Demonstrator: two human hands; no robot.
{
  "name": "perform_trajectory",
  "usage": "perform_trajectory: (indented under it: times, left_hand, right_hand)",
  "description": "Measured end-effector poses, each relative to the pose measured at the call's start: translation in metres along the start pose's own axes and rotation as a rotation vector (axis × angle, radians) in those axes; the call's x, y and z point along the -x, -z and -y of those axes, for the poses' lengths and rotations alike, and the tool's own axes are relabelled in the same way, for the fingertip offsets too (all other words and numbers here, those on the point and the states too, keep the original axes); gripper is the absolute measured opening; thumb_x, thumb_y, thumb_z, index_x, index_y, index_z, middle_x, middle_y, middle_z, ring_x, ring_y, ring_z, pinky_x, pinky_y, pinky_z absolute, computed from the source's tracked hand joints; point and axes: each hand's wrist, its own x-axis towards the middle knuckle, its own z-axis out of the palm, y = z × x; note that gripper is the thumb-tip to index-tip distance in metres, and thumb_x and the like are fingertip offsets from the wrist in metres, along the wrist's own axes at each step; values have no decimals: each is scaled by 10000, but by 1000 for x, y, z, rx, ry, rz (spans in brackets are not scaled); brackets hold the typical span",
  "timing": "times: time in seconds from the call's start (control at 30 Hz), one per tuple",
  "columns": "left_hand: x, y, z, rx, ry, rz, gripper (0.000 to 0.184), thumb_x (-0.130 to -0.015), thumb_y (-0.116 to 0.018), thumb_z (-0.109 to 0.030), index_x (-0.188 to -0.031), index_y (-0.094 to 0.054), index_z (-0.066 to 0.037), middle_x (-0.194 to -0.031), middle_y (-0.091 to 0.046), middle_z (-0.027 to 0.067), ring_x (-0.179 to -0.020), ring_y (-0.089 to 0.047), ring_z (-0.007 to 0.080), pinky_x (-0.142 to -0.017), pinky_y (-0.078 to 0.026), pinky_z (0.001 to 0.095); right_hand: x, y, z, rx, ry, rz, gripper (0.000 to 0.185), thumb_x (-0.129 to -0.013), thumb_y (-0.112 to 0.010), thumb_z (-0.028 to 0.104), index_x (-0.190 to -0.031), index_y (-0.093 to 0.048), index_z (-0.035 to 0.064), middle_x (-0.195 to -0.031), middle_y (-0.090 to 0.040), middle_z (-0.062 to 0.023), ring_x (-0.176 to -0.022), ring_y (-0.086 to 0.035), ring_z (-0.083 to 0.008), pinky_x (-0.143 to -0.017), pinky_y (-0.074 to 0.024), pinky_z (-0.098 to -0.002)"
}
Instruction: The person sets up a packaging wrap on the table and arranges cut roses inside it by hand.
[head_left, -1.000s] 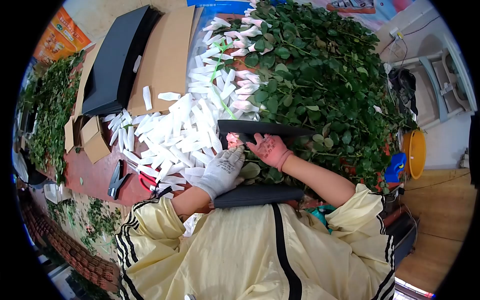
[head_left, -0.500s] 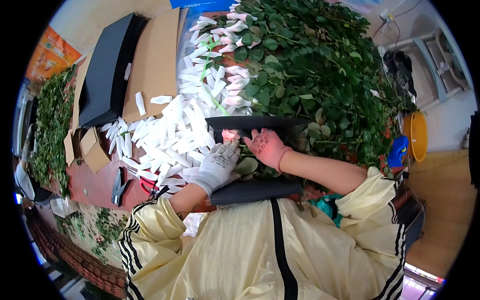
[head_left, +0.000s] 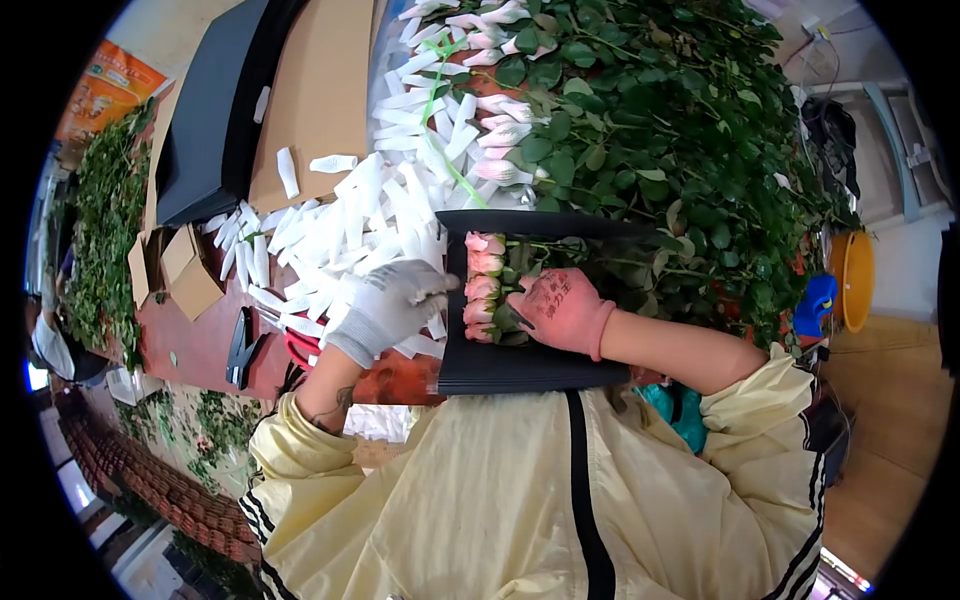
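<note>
Several pink roses (head_left: 483, 288) lie in a column, heads to the left, on an opened black sheet (head_left: 530, 376) in front of me. Their green stems run right, partly under my right hand (head_left: 562, 312), in a pink glove. Its fingers are curled down around the rose stems just behind the heads. My left hand (head_left: 392, 305), in a white-grey glove, is left of the roses, apart from them. Its fingers are loosely bent, somewhat blurred, and I see nothing in them. Below it spreads a pile of white mesh sleeves (head_left: 345, 225).
More roses in white sleeves (head_left: 503, 172) lie beyond, with a leafy mass of stems (head_left: 660, 130) at right. A black stapler (head_left: 241, 350) and red-handled scissors (head_left: 303, 340) are at left. Black sheets (head_left: 215, 120) rest on cardboard (head_left: 320, 100). A yellow basin (head_left: 857, 282) is far right.
My left hand has moved left, off the roses. The black sheet's upper and lower flaps now lie wider open, so the row of pink heads shows. My right hand has shifted slightly right and down.
</note>
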Motion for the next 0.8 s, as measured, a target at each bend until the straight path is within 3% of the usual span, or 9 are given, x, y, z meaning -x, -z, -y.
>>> perform_trajectory:
  times: [0.03,0.13,0.23,0.33,0.4,0.57,0.63,0.7,0.8]
  left_hand:
    - [2,-1,0,-76,-43,75,246,-788,-624,-178,-1018,-661,-100,-917,-638,103,-845,-604,304,-780,-470,397]
    - [2,-25,3,-123,-43,18,204,-793,-604,-254,-935,-672,-124,-839,-622,84,-780,-604,294,-706,-464,413]
    - [-8,-36,4,-207,-53,-14,215,-810,-575,-299,-914,-668,-135,-825,-613,78,-771,-606,276,-679,-459,412]
    - [-23,-40,1,-252,-40,8,223,-820,-560,-308,-954,-669,-166,-853,-623,73,-796,-613,255,-690,-466,394]
    - [-31,-44,1,-323,-21,138,236,-827,-550,-322,-993,-667,-202,-874,-630,67,-828,-616,240,-756,-460,382]
    - [-41,-43,12,-280,-30,191,247,-836,-543,-340,-1018,-668,-228,-930,-643,56,-868,-613,250,-861,-419,393]
    - [-41,-44,13,-264,-32,186,250,-838,-543,-345,-1020,-669,-229,-944,-646,54,-876,-611,256,-890,-401,401]
    - [-41,-46,17,-309,-86,122,227,-827,-579,-313,-996,-686,-207,-904,-638,52,-824,-622,253,-718,-490,379]
    - [-38,-49,18,-295,-111,91,221,-824,-587,-296,-1003,-686,-212,-903,-638,50,-819,-622,252,-717,-492,375]
  right_hand:
    - [-3,-6,-1,-3,8,5,124,-777,-534,204,-741,-579,95,-772,-604,-92,-747,-624,-257,-604,-492,-395]
    - [-10,-21,-6,103,-25,-6,197,-779,-582,280,-835,-539,96,-809,-572,-74,-750,-610,-255,-619,-480,-393]
    - [-13,-30,-4,105,-57,0,179,-774,-574,259,-829,-546,91,-808,-576,-73,-748,-615,-246,-611,-481,-383]
    - [-10,-34,3,87,-4,0,115,-763,-509,156,-782,-589,76,-762,-610,-73,-712,-630,-243,-597,-485,-372]
    - [-11,-29,3,49,-1,29,117,-762,-514,159,-780,-593,75,-761,-614,-76,-715,-634,-246,-597,-487,-373]
    - [-15,-36,0,-38,-39,20,135,-763,-537,190,-773,-601,71,-759,-624,-89,-723,-642,-260,-602,-494,-377]
    - [-18,-41,-2,-11,5,85,221,-764,-594,287,-830,-581,76,-772,-605,-79,-718,-640,-259,-593,-495,-402]
    - [-17,-41,-5,-18,3,98,225,-763,-595,285,-839,-579,74,-777,-605,-80,-720,-641,-259,-601,-496,-403]
    - [-13,-37,-6,-22,-24,84,238,-758,-601,285,-858,-574,71,-791,-606,-81,-728,-640,-258,-609,-497,-399]
